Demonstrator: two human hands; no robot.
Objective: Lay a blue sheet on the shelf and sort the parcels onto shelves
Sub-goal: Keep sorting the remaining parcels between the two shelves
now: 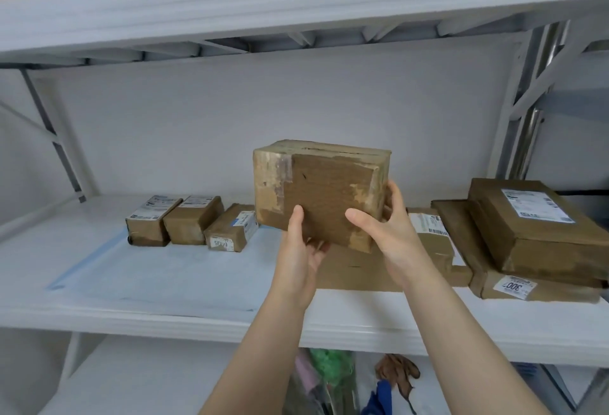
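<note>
We hold a worn brown cardboard parcel (321,193) between left hand (300,249) and right hand (392,233), fingers partly hidden behind it, above the white shelf's (164,317) middle; a pale blue sheet (148,266) lies open leftward.

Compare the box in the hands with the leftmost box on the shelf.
The held box is held above the shelf by the left hand and right hand; the leftmost small box stands on it. The held box looks bigger. Its facing side shows no label; the small box carries a white one. Both are brown taped cardboard.
</note>
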